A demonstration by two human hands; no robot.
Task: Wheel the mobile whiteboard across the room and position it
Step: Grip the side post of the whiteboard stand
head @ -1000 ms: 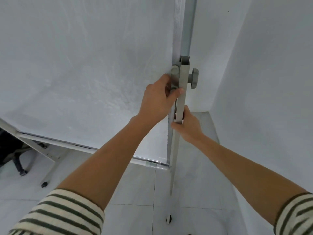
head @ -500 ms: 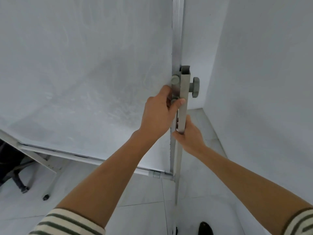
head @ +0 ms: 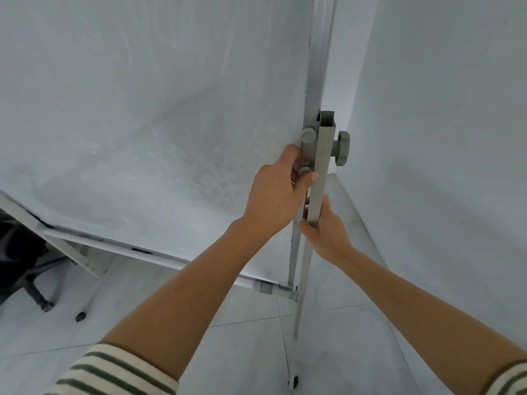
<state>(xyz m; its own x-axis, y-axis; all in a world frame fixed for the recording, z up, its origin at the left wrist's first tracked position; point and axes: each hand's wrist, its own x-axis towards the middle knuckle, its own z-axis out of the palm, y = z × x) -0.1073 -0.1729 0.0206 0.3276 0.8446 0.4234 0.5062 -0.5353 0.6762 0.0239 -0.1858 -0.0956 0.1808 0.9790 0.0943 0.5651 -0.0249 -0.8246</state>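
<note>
The mobile whiteboard [head: 137, 115] fills the left and middle of the view, its white face smeared with wipe marks. At its right edge runs a grey metal stand post [head: 323, 172] with round grey knobs [head: 342, 148]. My left hand [head: 275, 195] grips the board's edge and post just below the knobs, thumb across the front. A little lower on the same post, my right hand [head: 325, 232] is wrapped around it. A black caster [head: 293, 381] shows at the foot of the post.
A white wall [head: 445, 138] stands close on the right, leaving a narrow strip of tiled floor [head: 345, 317] beside the post. The board's tray rail [head: 171, 256] runs along its lower edge. A dark chair base [head: 31, 289] sits at the far left.
The view has shifted slightly and the right wall and corner look nearer. Both hands keep the same grip on the post. A dark shape at the bottom edge half a second ago is gone.
</note>
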